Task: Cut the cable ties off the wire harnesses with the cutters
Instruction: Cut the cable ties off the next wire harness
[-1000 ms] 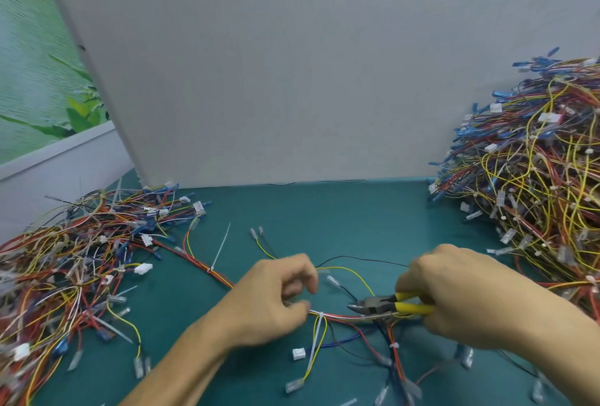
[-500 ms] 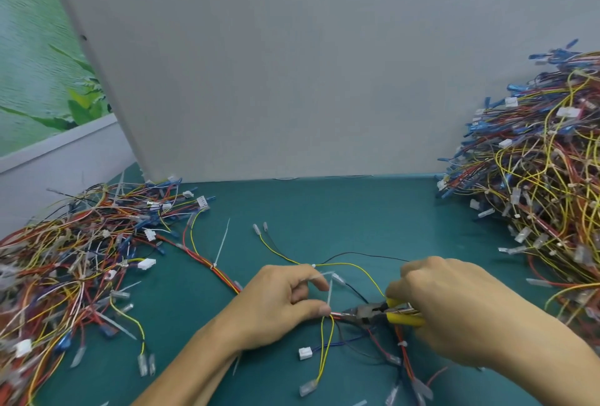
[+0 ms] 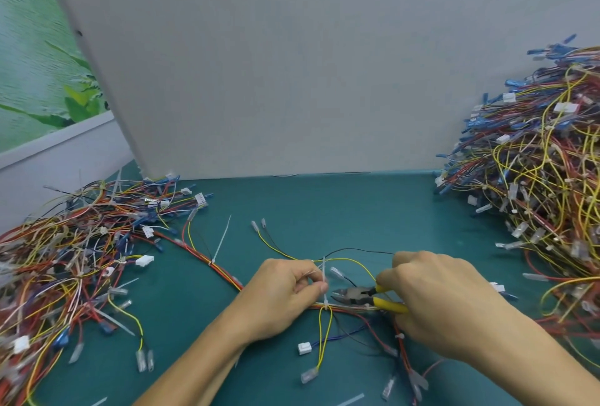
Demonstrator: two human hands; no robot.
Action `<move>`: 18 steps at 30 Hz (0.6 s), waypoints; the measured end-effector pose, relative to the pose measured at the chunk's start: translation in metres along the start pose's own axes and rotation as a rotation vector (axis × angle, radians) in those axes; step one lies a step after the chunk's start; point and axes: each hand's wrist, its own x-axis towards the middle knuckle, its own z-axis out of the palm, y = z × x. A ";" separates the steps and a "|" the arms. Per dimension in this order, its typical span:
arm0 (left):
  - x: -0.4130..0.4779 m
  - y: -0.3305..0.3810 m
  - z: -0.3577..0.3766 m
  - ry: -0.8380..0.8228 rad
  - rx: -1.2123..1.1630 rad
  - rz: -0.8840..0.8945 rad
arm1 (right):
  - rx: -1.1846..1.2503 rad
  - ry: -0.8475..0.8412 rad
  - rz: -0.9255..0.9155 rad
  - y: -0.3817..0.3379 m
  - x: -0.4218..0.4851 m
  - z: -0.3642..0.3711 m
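Head view, bench check: teal mat-covered table [image 3: 324, 207] w/ tall grey upright board [image 3: 292, 64] at the back. Multicoloured wire harness of red, orange and yellow leads [image 3: 345, 307] lies across the mat near the front, btwn both hands, and runs off left toward the low tangled pile of loose coloured wires [image 3: 74, 259]. Thin white plastic cable tie [image 3: 325, 277] is cinched round that harness, tail standing upright. Left hand [image 3: 282, 298] has fingers curled on the harness immed. left of the tie, thumb tip against the tail. Right hand [image 3: 444, 301] is wrapped round the handles of the yellow-handled dark steel cutters [image 3: 355, 293]. The nose points left just above the harness, tips just beside the tie; contact w/ the tie cannot be told. Jaws look nearly together. Hands are apart, tool btwn them. Second white cable tie [image 3: 223, 236] sits on the harness further left, tail angled up. Small white plastic connector [image 3: 304, 348] lies on the mat below the hands. Taller heap of bundled harnesses w/ blue terminals [image 3: 535, 197] stands at right.
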 end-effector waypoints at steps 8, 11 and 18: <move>-0.001 0.001 -0.001 -0.007 -0.017 0.001 | 0.004 -0.021 -0.037 -0.005 0.003 0.004; -0.002 0.001 -0.001 -0.013 -0.042 -0.008 | 0.001 -0.033 -0.029 -0.004 0.002 0.004; -0.002 0.001 -0.002 -0.023 -0.065 -0.013 | 0.010 -0.043 -0.025 -0.005 0.003 0.007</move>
